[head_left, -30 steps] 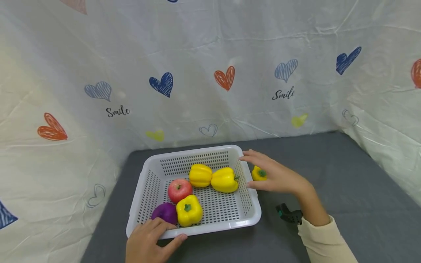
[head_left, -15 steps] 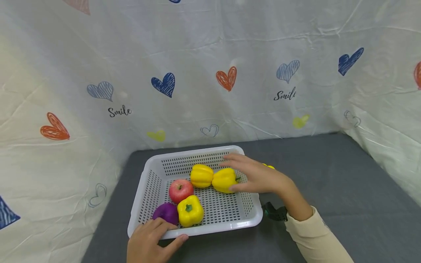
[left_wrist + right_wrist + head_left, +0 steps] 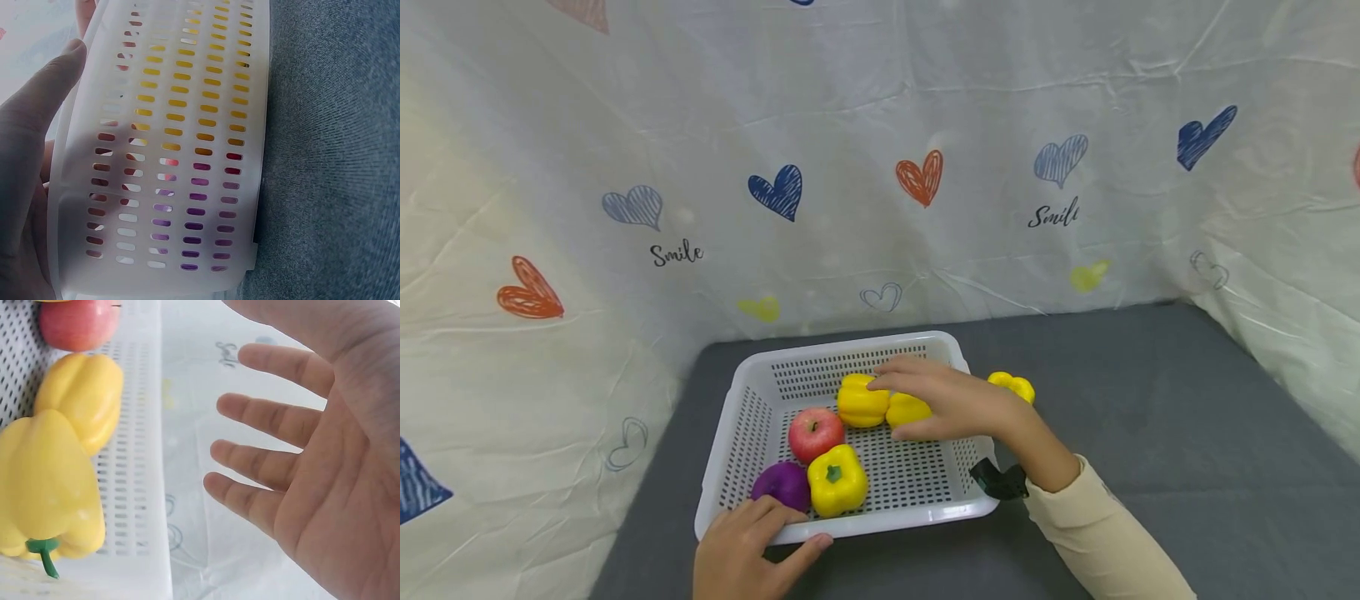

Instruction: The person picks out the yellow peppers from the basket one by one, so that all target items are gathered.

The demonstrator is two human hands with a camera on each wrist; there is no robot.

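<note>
My left hand (image 3: 747, 550) grips the near rim of a white plastic basket (image 3: 910, 522), fingers over the edge and thumb outside; the left wrist view shows the thumb (image 3: 59, 81) along the rim. My right hand (image 3: 951, 398) hovers over the basket's right part, fingers spread and holding nothing. Beneath it lie two yellow bell peppers (image 3: 859, 402), the right one partly hidden by the hand. The right wrist view shows both peppers (image 3: 53, 481) apart from the fingers. Also inside are a red apple (image 3: 815, 435), a third yellow pepper (image 3: 837, 482) and a round purple item (image 3: 781, 485).
Another yellow bell pepper (image 3: 1011, 385) lies on the dark grey table cloth (image 3: 1150, 433), just outside the basket's right side and partly behind my right forearm. A white curtain (image 3: 850, 125) with printed hearts hangs behind the table.
My right hand has moved left, from beside the basket's right rim to over the peppers inside, uncovering more of the outside pepper. My left hand stays on the rim.
</note>
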